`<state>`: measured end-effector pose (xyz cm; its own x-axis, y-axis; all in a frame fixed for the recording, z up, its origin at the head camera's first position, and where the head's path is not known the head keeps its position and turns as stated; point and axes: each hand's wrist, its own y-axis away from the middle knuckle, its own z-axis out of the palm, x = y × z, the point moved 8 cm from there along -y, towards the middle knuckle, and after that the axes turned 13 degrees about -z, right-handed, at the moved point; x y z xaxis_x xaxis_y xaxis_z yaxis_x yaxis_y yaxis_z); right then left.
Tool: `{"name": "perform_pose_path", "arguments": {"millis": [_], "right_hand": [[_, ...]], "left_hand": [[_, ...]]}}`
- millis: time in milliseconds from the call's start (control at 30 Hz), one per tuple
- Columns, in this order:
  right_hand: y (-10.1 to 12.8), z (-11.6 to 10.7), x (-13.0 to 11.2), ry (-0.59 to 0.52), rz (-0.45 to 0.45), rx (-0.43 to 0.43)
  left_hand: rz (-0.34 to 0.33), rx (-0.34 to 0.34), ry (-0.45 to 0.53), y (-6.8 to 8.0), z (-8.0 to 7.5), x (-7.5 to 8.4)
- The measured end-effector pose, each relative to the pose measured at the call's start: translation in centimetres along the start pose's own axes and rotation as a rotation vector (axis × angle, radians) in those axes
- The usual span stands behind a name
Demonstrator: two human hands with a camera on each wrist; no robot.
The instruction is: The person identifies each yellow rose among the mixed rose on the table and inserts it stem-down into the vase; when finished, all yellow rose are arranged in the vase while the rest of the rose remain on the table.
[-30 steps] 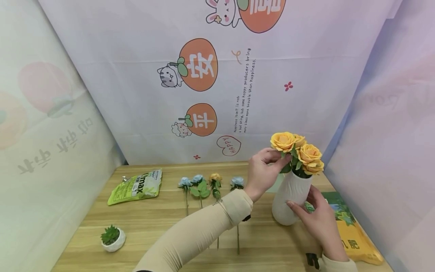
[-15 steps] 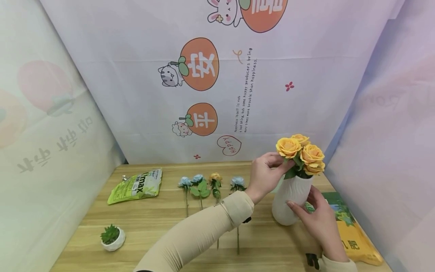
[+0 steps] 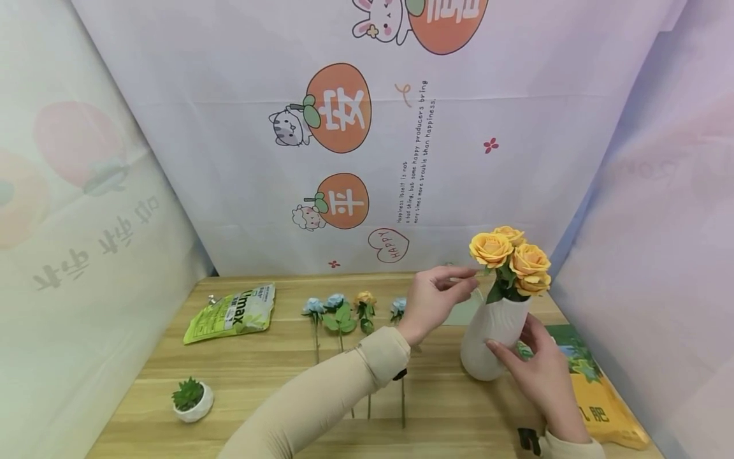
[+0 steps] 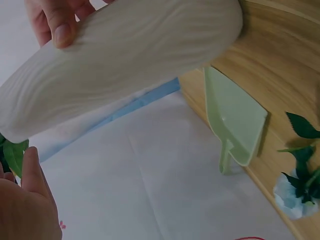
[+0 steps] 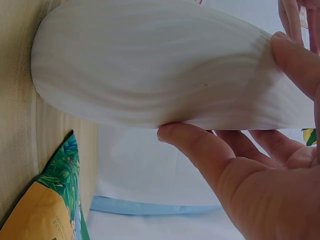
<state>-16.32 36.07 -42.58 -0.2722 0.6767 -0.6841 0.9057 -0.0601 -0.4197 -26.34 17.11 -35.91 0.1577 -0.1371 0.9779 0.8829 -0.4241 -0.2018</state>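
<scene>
A white ribbed vase [image 3: 496, 335] stands at the right of the wooden table, holding several yellow roses [image 3: 491, 250] with green leaves. My right hand [image 3: 541, 376] grips the vase's side, thumb on the front and fingers round the far side; in the right wrist view its fingers [image 5: 192, 145] lie along the white wall. My left hand [image 3: 438, 299] is just left of the blooms, fingers fairly straight and holding nothing. In the left wrist view that hand [image 4: 27, 205] is beside a green leaf [image 4: 16, 156] at the vase's mouth.
Blue roses [image 3: 313, 306] and a yellow rose [image 3: 365, 298] lie mid-table. A light green scoop [image 4: 235, 117] lies behind the vase. At left are a green pouch [image 3: 232, 313] and a potted succulent [image 3: 192, 400]. A yellow-green bag [image 3: 608, 408] lies at right; a printed cloth hangs behind.
My left hand first moved the front-left yellow rose right and down into the vase, then let go and drew back left. My right hand keeps its grip on the vase.
</scene>
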Motion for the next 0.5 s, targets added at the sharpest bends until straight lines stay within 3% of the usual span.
{"name": "perform_pose_path", "arguments": {"millis": [500], "right_hand": [[0.0, 0.1, 0.3, 0.013, 0.021, -0.005]], "left_hand": [[-0.164, 0.078, -0.043, 3.2, -7.5, -3.1]]}}
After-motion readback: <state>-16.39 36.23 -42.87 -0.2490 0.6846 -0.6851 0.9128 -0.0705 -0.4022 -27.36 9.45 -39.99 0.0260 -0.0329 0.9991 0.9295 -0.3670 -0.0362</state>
